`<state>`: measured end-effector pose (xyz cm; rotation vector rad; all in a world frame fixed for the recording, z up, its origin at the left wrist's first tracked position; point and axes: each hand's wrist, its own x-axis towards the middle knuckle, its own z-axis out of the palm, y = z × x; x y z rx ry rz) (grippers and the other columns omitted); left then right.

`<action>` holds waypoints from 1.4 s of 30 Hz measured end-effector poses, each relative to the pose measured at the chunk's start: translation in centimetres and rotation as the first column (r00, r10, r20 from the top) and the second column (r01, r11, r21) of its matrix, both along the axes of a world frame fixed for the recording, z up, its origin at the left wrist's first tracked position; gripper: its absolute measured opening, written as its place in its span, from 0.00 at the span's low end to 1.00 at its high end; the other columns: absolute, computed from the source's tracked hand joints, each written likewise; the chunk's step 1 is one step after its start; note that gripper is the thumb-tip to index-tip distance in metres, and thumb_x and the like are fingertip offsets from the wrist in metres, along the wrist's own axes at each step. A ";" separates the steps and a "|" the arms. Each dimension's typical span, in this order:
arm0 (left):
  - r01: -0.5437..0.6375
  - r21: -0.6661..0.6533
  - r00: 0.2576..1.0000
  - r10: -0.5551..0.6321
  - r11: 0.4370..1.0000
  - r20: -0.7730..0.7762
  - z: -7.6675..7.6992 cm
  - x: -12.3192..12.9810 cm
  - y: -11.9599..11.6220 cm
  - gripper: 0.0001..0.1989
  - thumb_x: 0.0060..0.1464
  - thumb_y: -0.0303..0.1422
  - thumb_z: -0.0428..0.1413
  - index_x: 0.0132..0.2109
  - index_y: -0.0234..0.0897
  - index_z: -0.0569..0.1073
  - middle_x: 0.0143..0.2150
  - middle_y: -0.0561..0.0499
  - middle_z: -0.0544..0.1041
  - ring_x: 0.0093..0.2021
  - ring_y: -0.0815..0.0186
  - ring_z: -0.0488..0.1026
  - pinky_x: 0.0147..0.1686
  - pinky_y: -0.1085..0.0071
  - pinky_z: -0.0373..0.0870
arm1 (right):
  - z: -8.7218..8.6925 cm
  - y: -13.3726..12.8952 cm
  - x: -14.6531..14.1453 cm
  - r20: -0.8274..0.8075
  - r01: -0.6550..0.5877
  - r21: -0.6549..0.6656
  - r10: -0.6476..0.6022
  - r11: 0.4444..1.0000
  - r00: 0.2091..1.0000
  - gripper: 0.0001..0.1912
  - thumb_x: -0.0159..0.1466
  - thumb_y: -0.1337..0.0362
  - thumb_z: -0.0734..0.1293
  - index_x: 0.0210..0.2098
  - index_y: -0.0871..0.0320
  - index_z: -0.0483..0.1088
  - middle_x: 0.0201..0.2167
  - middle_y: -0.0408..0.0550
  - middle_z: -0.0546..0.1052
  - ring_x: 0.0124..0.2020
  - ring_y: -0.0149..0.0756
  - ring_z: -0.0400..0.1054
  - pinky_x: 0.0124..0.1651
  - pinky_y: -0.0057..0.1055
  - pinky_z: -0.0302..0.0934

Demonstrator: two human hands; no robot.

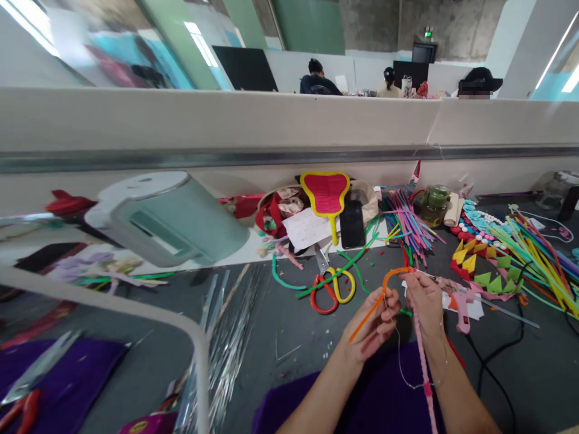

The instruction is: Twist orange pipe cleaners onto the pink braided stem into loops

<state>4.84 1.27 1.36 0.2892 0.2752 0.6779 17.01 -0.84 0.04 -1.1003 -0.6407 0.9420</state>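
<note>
An orange pipe cleaner (386, 280) arches between my two hands. My left hand (373, 322) is closed on its lower length, palm partly turned up. The fingertips of my right hand (425, 295) pinch its upper end. Out of the right hand hangs a long pink fuzzy stem (421, 355) with a darker pink band low down. A thin pale thread (400, 355) loops below the hands. Scissors (332, 286) with one red and one yellow handle lie left of my hands, beside a green pipe cleaner (357, 262). A pink glue gun (462, 310) rests just right of my right hand.
A pale green lamp-like appliance (181, 217) and a white curved bar (199, 337) stand at left. Silver strips (230, 337), a phone (351, 224), a red fan shape (325, 191), pipe cleaner bundles (407, 223) and a glass jar (434, 205) line the table. People sit beyond the partition (271, 120).
</note>
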 end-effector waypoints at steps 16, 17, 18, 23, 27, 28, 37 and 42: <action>-0.040 0.126 0.989 0.057 0.991 -0.138 0.7 0.0 0.5 0.19 0.38 0.36 0.68 0.25 0.32 0.65 0.23 0.58 0.60 0.18 0.80 0.52 0.13 0.86 0.51 | 0.7 -0.1 0.0 0.064 0.061 -0.001 -0.061 0.998 0.996 0.17 0.56 0.50 0.68 0.30 0.60 0.72 0.12 0.34 0.57 0.14 0.23 0.47 0.17 0.24 0.39; -0.047 0.142 0.980 0.073 0.989 -0.186 0.7 -0.1 0.7 0.19 0.38 0.36 0.68 0.25 0.32 0.66 0.22 0.58 0.60 0.18 0.80 0.52 0.13 0.85 0.50 | 0.6 -0.1 0.1 0.076 0.071 0.000 -0.071 0.997 0.995 0.17 0.56 0.50 0.68 0.31 0.60 0.73 0.12 0.34 0.58 0.14 0.24 0.48 0.17 0.24 0.40; -0.059 0.157 0.968 0.095 0.986 -0.231 0.7 -0.2 0.9 0.19 0.38 0.36 0.68 0.26 0.32 0.66 0.22 0.58 0.61 0.18 0.81 0.53 0.13 0.85 0.50 | 0.6 -0.1 0.1 0.088 0.080 0.000 -0.079 0.997 0.993 0.17 0.56 0.50 0.68 0.31 0.60 0.73 0.12 0.34 0.58 0.14 0.24 0.48 0.17 0.24 0.40; -0.137 0.228 0.884 0.223 0.964 -0.410 0.7 -0.6 1.4 0.17 0.34 0.34 0.68 0.25 0.33 0.67 0.19 0.59 0.62 0.17 0.79 0.55 0.14 0.82 0.49 | 0.6 -0.2 0.3 0.141 0.113 0.023 -0.115 0.993 0.983 0.16 0.58 0.52 0.67 0.31 0.60 0.73 0.13 0.35 0.58 0.15 0.24 0.48 0.18 0.24 0.41; -0.149 0.356 0.813 0.320 0.922 -0.487 0.9 -0.6 1.6 0.15 0.36 0.33 0.66 0.21 0.33 0.65 0.19 0.60 0.61 0.16 0.79 0.54 0.15 0.80 0.49 | 0.7 -0.1 0.4 0.151 0.131 0.040 -0.136 0.991 0.979 0.16 0.59 0.52 0.67 0.32 0.61 0.74 0.13 0.34 0.57 0.15 0.24 0.48 0.18 0.24 0.41; -0.142 0.397 0.789 0.346 0.907 -0.507 0.9 -0.6 1.6 0.15 0.37 0.33 0.65 0.20 0.33 0.65 0.19 0.60 0.61 0.16 0.79 0.54 0.15 0.80 0.50 | 0.7 -0.1 0.4 0.153 0.130 0.036 -0.134 0.991 0.979 0.16 0.59 0.52 0.67 0.32 0.61 0.74 0.13 0.34 0.57 0.15 0.24 0.48 0.18 0.24 0.41; -0.071 0.759 0.460 0.697 0.647 -0.551 0.3 -0.4 1.3 0.09 0.40 0.29 0.59 0.19 0.35 0.67 0.21 0.57 0.62 0.22 0.73 0.57 0.23 0.76 0.53 | 0.7 -0.3 0.5 0.208 0.108 0.012 -0.108 0.994 0.972 0.18 0.58 0.51 0.66 0.32 0.61 0.74 0.13 0.35 0.58 0.15 0.25 0.48 0.18 0.25 0.42; -0.048 0.776 0.471 0.699 0.629 -0.537 0.1 -0.2 1.3 0.06 0.41 0.27 0.58 0.22 0.36 0.68 0.25 0.56 0.66 0.26 0.71 0.62 0.25 0.76 0.57 | 0.5 -0.2 0.4 0.187 0.104 0.010 -0.104 0.995 0.977 0.17 0.58 0.51 0.67 0.31 0.60 0.74 0.13 0.35 0.58 0.15 0.25 0.48 0.18 0.25 0.42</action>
